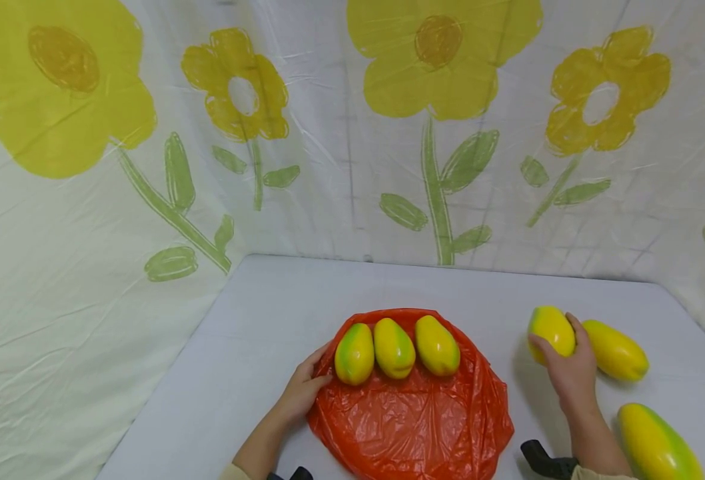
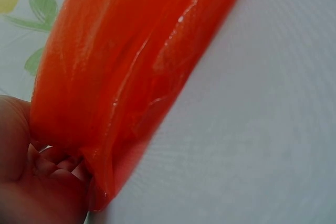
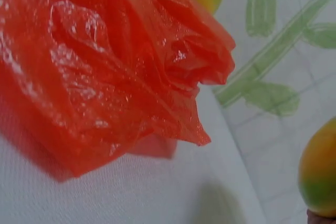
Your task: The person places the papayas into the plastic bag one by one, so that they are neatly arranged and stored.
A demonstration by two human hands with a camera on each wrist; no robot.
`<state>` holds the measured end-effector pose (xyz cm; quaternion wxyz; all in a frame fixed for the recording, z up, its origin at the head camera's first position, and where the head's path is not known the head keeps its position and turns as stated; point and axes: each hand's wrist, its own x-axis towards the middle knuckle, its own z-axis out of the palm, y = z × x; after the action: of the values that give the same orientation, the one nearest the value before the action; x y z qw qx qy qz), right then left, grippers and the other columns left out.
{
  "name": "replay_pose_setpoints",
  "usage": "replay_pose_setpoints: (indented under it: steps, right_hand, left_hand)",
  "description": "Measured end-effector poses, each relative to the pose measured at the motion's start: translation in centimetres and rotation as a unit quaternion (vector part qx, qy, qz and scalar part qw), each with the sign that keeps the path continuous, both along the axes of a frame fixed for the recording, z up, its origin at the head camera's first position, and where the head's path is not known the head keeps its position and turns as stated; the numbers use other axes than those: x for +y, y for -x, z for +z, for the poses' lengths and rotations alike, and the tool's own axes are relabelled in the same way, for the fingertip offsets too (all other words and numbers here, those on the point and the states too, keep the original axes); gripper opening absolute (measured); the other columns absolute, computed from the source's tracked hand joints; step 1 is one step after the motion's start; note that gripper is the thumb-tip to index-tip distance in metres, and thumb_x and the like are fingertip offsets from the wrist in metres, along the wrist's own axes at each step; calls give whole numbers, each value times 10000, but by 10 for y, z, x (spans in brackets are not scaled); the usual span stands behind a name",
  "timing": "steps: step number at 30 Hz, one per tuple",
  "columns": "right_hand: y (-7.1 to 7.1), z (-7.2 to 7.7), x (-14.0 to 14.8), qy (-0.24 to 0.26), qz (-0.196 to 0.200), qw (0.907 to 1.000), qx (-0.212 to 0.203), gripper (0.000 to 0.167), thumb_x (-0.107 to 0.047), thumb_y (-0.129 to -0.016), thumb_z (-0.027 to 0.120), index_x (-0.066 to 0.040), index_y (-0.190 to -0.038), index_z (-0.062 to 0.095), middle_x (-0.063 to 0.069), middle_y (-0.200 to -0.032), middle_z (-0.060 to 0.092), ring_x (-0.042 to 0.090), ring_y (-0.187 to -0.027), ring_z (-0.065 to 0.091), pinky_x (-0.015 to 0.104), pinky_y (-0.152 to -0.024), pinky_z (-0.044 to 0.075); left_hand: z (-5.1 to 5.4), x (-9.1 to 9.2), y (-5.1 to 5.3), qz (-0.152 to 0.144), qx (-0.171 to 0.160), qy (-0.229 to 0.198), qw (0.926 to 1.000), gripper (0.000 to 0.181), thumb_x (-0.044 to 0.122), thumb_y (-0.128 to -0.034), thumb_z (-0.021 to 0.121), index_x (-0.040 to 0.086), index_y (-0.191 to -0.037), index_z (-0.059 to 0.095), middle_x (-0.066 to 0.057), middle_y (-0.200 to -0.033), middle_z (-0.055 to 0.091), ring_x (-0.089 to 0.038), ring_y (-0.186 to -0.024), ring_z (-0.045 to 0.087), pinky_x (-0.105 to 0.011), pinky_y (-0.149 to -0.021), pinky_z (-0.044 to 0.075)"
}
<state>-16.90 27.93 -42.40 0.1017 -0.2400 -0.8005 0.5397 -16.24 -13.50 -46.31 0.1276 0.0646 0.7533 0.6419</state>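
A red plastic bag (image 1: pixel 412 420) lies spread on the table, with three yellow-green papayas (image 1: pixel 394 348) in a row at its far side. My left hand (image 1: pixel 300 393) grips the bag's left edge; the left wrist view shows its fingers (image 2: pixel 65 169) curled at the gathered plastic (image 2: pixel 113 77). To the right of the bag, my right hand (image 1: pixel 573 373) holds another papaya (image 1: pixel 550 331) above the table, thumb and fingers on opposite sides. That papaya (image 3: pixel 321 174) shows at the right border of the right wrist view, where most of the hand is out of frame.
Two more papayas lie on the white table (image 1: pixel 268 313): one (image 1: pixel 616 350) just beyond my right hand, the other (image 1: pixel 658 443) nearer, right of my forearm. A flower-printed curtain (image 1: pixel 328 167) hangs behind the table and along its left side.
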Motion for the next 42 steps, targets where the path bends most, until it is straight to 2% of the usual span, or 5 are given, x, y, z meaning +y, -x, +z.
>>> replay_pose_setpoints:
  steps: [8, 17, 26, 34, 42]
  right_hand:
    - [-8, 14, -12, -376, 242, 9989, 147, 794, -337, -893, 578, -258, -1509, 83, 159, -1533, 180, 375, -1238, 272, 518, -952, 339]
    - [-23, 30, -32, -677, 746, 9947, 198, 820, -356, -881, 602, -258, -1509, 84, 192, -1485, 245, 297, -1113, 355, 253, -732, 383]
    - [-37, 30, -69, -582, 1453, 9876, 118, 884, -412, -855, 625, -266, -1508, 49, 169, -1493, 241, 325, -1147, 380, 361, -843, 437]
    - [-46, 20, -109, -481, 1979, 9762, 750, 842, -321, -825, 688, -194, -1486, 181, 128, -1457, 304, 263, -1098, 439, 316, -839, 453]
    - [-56, 18, -144, -71, 2387, 9686, 694, 818, -319, -762, 748, -298, -1425, 270, 57, -1401, 343, 268, -1076, 445, 307, -793, 494]
  left_hand:
    - [-2, 0, 1, -2, 41, 63, 10000, 561, 44, -927, 435, 149, -1462, 299, -161, -1500, 304, -364, -1273, 431, -377, -855, 546]
    - [-4, 0, 2, 19, -8, 140, 9999, 566, 38, -920, 423, 150, -1462, 302, -161, -1500, 305, -372, -1297, 399, -371, -882, 536]
    - [-3, -1, 2, 60, -2, 222, 9997, 563, 34, -919, 424, 161, -1457, 316, -150, -1498, 315, -367, -1313, 379, -384, -914, 519]
    - [-4, 0, 4, 38, -4, 230, 9997, 561, 37, -920, 420, 157, -1458, 312, -157, -1497, 311, -365, -1290, 404, -375, -883, 536]
    - [-5, -1, 4, 7, 38, 245, 9997, 558, 33, -920, 423, 147, -1455, 315, -160, -1495, 312, -371, -1283, 410, -371, -860, 546]
